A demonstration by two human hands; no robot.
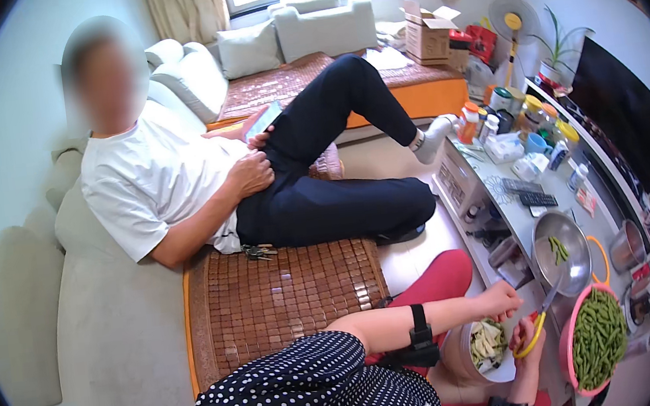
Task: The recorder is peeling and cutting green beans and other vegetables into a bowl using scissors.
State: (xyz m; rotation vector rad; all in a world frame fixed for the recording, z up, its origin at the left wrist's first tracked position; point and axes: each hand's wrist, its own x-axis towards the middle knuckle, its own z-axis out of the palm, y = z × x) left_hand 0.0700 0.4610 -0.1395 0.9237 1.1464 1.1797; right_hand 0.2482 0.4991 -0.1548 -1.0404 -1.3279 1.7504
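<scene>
My right hand (524, 335) grips a pair of scissors (534, 336) by the yellow handles, with the blades angled up towards the metal bowl. Just to the left, my left hand (500, 301) is closed with the fingertips together; whatever it may hold is too small to make out. Both hands are above a bin (458, 352) lined with a bag and holding pale and green scraps (487, 343). A few green pods (559, 249) lie in the steel bowl (573, 224). Beside it, a pink basket (568, 352) is heaped with green bean pods (599, 338).
Another person (177, 172) sits on the sofa (107, 332), legs stretched across towards the low cabinet, a phone (263, 119) in hand. Remotes (537, 200), jars and bottles crowd the cabinet top (490, 172). A television (625, 105) stands behind, near a fan (513, 21) and a cardboard box (428, 37).
</scene>
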